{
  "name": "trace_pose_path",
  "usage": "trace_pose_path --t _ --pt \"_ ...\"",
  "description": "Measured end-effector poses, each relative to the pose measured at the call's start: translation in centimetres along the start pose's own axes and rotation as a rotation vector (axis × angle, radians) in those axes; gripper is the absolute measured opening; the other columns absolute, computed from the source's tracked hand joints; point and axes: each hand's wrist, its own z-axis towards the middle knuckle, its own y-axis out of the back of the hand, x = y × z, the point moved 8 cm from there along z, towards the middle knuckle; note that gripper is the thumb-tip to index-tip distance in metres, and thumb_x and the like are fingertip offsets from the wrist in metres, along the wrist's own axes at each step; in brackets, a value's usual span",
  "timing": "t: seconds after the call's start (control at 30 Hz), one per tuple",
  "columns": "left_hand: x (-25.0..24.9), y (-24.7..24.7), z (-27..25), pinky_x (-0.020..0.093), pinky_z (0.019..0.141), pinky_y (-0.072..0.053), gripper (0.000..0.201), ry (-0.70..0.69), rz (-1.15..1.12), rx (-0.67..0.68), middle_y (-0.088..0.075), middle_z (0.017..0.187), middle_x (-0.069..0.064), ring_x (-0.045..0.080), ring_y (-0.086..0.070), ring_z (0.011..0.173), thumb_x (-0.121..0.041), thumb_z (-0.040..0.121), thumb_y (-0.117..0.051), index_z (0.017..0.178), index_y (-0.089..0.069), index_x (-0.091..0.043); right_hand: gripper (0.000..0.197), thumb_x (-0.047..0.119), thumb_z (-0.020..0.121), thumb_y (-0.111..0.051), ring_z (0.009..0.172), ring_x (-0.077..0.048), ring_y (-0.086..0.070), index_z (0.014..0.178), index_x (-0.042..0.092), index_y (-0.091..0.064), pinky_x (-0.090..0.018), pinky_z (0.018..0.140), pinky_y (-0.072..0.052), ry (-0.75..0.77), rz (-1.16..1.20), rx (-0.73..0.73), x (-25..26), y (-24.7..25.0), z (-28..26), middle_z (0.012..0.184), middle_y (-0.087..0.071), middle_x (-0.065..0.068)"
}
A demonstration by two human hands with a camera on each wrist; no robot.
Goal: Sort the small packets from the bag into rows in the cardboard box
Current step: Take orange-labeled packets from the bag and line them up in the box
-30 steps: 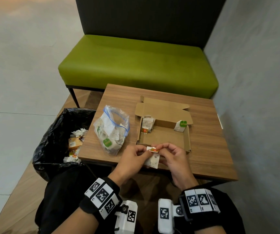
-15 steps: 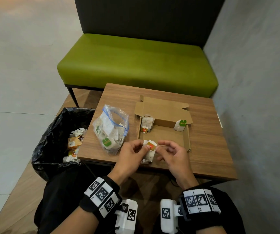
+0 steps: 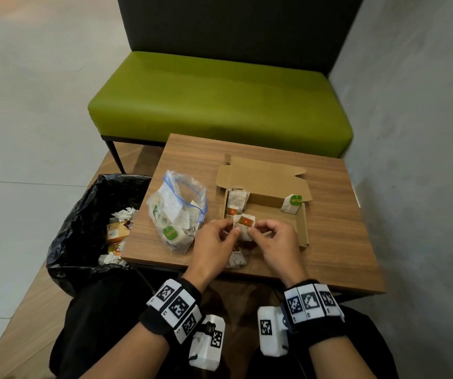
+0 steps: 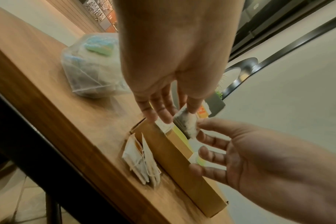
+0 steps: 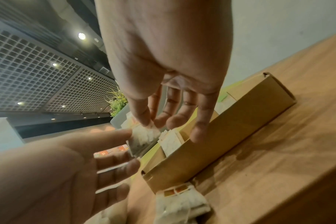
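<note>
Both hands have carried the packet (image 3: 243, 225) forward over the box's (image 3: 303, 228) near left corner. My left hand (image 3: 214, 242) and right hand (image 3: 273, 243) pinch it between fingertips. Its orange label is unreadable. Bag (image 3: 177, 212) lies left on the table (image 3: 337, 242).

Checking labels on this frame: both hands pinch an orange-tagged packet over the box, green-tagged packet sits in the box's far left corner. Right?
Not quite: the green-tagged packet leans in the far right corner of the cardboard box, as the head view shows; the far left corner holds orange-tagged packets. The rest holds: left hand and right hand pinch the orange-tagged packet over the box.
</note>
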Motion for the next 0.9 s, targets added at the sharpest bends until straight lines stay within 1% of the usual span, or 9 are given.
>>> trace_pose_path --t 0.1,0.2,0.27,0.33,0.47,0.6,0.67,0.77,0.9 --pt "0.0 0.1 0.3 0.027 0.081 -0.054 0.035 -0.021 0.190 -0.029 -0.063 0.094 -0.007 0.004 -0.059 0.081 -0.033 0.095 -0.062 0.128 -0.062 -0.022 0.003 0.021 0.089 -0.073 0.075 -0.011 -0.067 0.087 0.025 -0.073 -0.034 0.064 -0.061 -0.064 -0.006 -0.048 -0.6 0.4 2.2 0.084 -0.070 0.005" --pt "0.8 -0.7 0.5 0.032 0.092 -0.052 0.043 0.004 0.374 0.050 -0.058 0.112 -0.003 0.011 -0.060 0.098 -0.031 0.094 -0.062 0.135 -0.056 -0.020 0.004 0.023 0.091 -0.071 0.064 -0.013 -0.064 0.088 0.026 -0.070 -0.034 0.051 -0.059 -0.118 -0.098 -0.029 -1.1 0.0 4.4 0.079 -0.068 0.003" --pt "1.0 -1.1 0.4 0.034 0.096 -0.051 0.043 0.019 0.453 0.084 -0.054 0.118 -0.001 0.014 -0.061 0.106 -0.031 0.094 -0.061 0.135 -0.056 -0.019 0.009 0.027 0.090 -0.071 0.064 -0.016 -0.065 0.083 0.031 -0.068 -0.038 0.055 -0.060 -0.136 -0.199 -0.002 -1.4 -0.5 5.8 0.074 -0.068 0.005" --pt "0.9 -1.1 0.4 0.033 0.095 -0.051 0.041 0.010 0.502 0.095 -0.054 0.116 -0.001 0.016 -0.060 0.106 -0.031 0.094 -0.060 0.133 -0.058 -0.018 0.014 0.029 0.089 -0.073 0.062 -0.020 -0.066 0.075 0.028 -0.067 -0.042 0.060 -0.059 -0.173 -0.239 0.018 -1.8 -1.0 7.0 0.068 -0.068 0.004" --pt "0.8 -1.2 0.2 0.034 0.094 -0.051 0.041 -0.021 0.547 0.123 -0.054 0.115 -0.001 0.017 -0.059 0.107 -0.032 0.094 -0.059 0.132 -0.059 -0.018 0.019 0.026 0.088 -0.073 0.049 -0.022 -0.062 0.070 0.021 -0.069 -0.036 0.050 -0.057 -0.248 -0.268 0.037 -2.3 -2.0 8.2 0.061 -0.066 0.000" --pt "0.7 -1.0 0.0 0.032 0.091 -0.051 0.040 -0.047 0.548 0.133 -0.053 0.113 -0.001 0.017 -0.058 0.107 -0.031 0.094 -0.058 0.131 -0.058 -0.019 0.021 0.029 0.083 -0.076 0.050 -0.023 -0.061 0.065 0.022 -0.070 -0.045 0.061 -0.060 -0.306 -0.303 0.012 -2.7 -2.7 8.6 0.059 -0.067 0.000" --pt "0.6 -1.0 0.0 0.032 0.089 -0.051 0.038 -0.058 0.552 0.139 -0.053 0.111 0.000 0.018 -0.058 0.106 -0.030 0.094 -0.057 0.130 -0.059 -0.018 0.019 0.029 0.082 -0.077 0.048 -0.021 -0.061 0.065 0.022 -0.071 -0.040 0.057 -0.060 -0.320 -0.280 -0.029 -2.7 -2.8 8.7 0.060 -0.069 0.000" --pt "0.6 -1.2 0.1 0.033 0.085 -0.050 0.035 -0.062 0.558 0.153 -0.054 0.108 0.002 0.020 -0.059 0.103 -0.030 0.093 -0.057 0.125 -0.062 -0.017 0.014 0.023 0.084 -0.076 0.041 -0.015 -0.059 0.071 0.018 -0.073 -0.025 0.041 -0.047 -0.344 -0.207 -0.038 -2.8 -3.4 9.0 0.060 -0.071 -0.004" --pt "0.9 -1.2 0.0 0.033 0.085 -0.050 0.035 -0.065 0.553 0.158 -0.054 0.109 0.002 0.021 -0.059 0.104 -0.030 0.093 -0.057 0.126 -0.061 -0.017 0.012 0.022 0.087 -0.074 0.040 -0.017 -0.059 0.081 0.011 -0.073 -0.023 0.039 -0.045 -0.386 -0.141 -0.061 -3.3 -3.3 8.9 0.062 -0.072 -0.010"
